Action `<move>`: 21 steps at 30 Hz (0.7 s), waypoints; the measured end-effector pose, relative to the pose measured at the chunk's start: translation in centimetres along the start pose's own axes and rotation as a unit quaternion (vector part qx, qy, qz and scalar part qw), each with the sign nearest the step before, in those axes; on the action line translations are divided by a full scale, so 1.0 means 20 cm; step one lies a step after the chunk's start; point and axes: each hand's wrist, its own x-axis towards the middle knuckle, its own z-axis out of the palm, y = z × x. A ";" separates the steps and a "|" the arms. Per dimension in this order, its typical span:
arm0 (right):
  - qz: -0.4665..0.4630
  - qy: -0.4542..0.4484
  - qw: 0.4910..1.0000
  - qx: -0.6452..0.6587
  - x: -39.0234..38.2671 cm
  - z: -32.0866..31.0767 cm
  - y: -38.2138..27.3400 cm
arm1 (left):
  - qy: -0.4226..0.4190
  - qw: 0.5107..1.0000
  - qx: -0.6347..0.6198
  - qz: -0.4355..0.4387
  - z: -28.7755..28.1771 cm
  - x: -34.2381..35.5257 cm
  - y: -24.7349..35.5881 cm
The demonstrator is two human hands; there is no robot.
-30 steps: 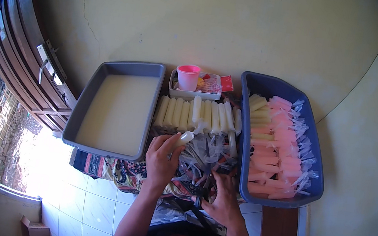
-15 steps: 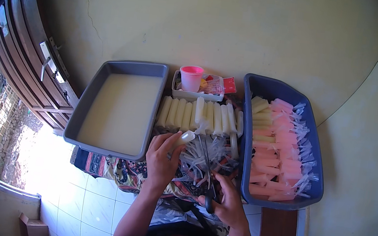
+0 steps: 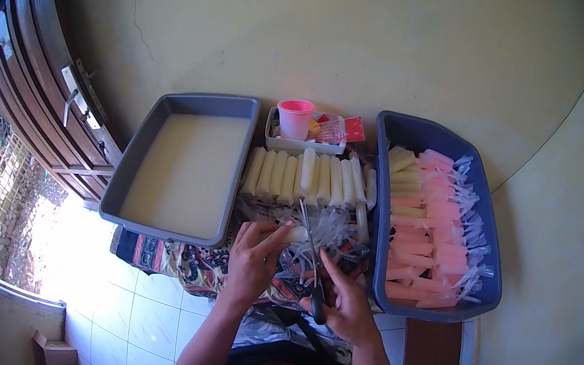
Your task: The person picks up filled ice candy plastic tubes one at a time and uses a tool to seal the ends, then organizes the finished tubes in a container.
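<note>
My left hand [image 3: 250, 257] pinches a short plastic tube [image 3: 295, 234] of pale liquid, pointing rightward. In my right hand [image 3: 345, 306] is a pair of scissors [image 3: 317, 291] with black handles, its blades directed away from me. The blades cross at the right end of the held tube; whether they touch its plastic I cannot tell. Just beyond stands a row of filled cream-coloured tubes [image 3: 271, 172], with one tube [image 3: 307, 168] on top of the others. Crumpled clear plastic ends [image 3: 331, 225] spread below that row, partly hidden by my hands.
A grey tray [image 3: 115, 191] of whitish liquid stands at left. At right, a blue-grey bin [image 3: 497, 249] holds pink and cream tubes. Behind the row, a pink cup [image 3: 295, 119] sits in a small white basket [image 3: 304, 147]. Patterned cloth [image 3: 169, 261] covers the table.
The held tube has swung from pointing up and right to lying nearly level, and slightly lower. The scissors have moved left and up, so their blades now overlap its end.
</note>
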 end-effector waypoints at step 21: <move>-0.062 0.026 0.977 -0.203 0.04 0.03 -0.03 | 0.004 0.999 -0.036 -0.038 0.03 -0.06 -0.02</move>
